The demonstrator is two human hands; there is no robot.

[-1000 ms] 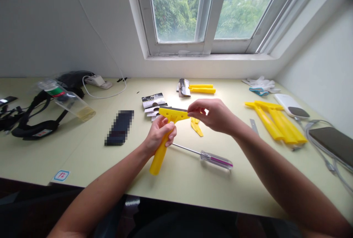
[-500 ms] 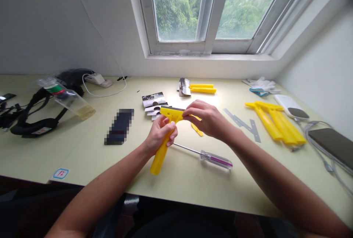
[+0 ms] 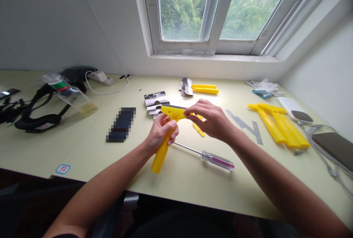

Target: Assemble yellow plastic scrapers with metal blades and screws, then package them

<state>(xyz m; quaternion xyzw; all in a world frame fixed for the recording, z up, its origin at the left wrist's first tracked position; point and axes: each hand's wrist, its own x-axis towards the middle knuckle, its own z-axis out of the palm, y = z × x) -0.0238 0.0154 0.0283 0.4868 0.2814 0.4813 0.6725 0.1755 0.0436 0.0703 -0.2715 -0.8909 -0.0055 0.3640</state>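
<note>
My left hand (image 3: 162,132) is wrapped round the handle of a yellow scraper (image 3: 160,157), held up above the table with its wide head at the top. A dark strip runs along the head's upper edge. My right hand (image 3: 206,114) is closed in a pinch at the right end of the head; its fingertips hide that corner. Below the hands lies a screwdriver (image 3: 217,160) with a clear and purple handle, its tip hidden behind my left hand. Beside my right hand rest a yellow plastic piece (image 3: 199,130) and several grey blades (image 3: 242,124).
Several yellow scraper handles (image 3: 278,125) lie at the right, near a white device (image 3: 294,108) and cables. Behind stand card packages (image 3: 156,98), yellow handles (image 3: 205,89) and white gloves (image 3: 264,85). Leftward are a pixelated dark object (image 3: 121,124), a bottle (image 3: 74,96) and a black headset strap (image 3: 38,120).
The view has shifted slightly, so the table things sit a little further right. Both hands keep their hold on the scraper, with hardly any movement.
</note>
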